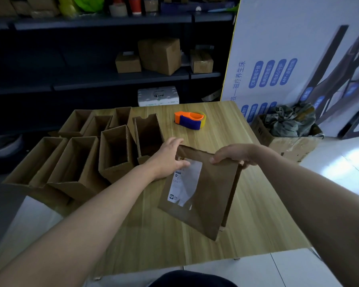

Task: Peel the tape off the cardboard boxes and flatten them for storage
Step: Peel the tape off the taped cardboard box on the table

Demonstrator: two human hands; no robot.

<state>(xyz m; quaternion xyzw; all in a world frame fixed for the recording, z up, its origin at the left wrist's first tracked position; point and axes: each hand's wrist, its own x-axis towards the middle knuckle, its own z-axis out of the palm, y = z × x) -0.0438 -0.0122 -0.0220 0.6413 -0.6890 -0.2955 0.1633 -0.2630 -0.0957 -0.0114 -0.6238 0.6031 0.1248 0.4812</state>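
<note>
Flattening seems the step in hand: the left hand [170, 160] and right hand [232, 155] each have a grip clamped on the labelled box [207, 195]. Next it probably needs pressing flat on the surface [263, 214].

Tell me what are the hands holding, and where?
A labelled cardboard box, by its upper edge: left hand near the left corner, right hand near the right.

On my worktop [164, 245], open cardboard boxes [114, 154] cluster at the left; a tape dispenser [190, 120] sits behind the flattened box [205, 199] at centre. Shelving [120, 78] stands beyond, a floor carton [288, 146] to the right.
</note>
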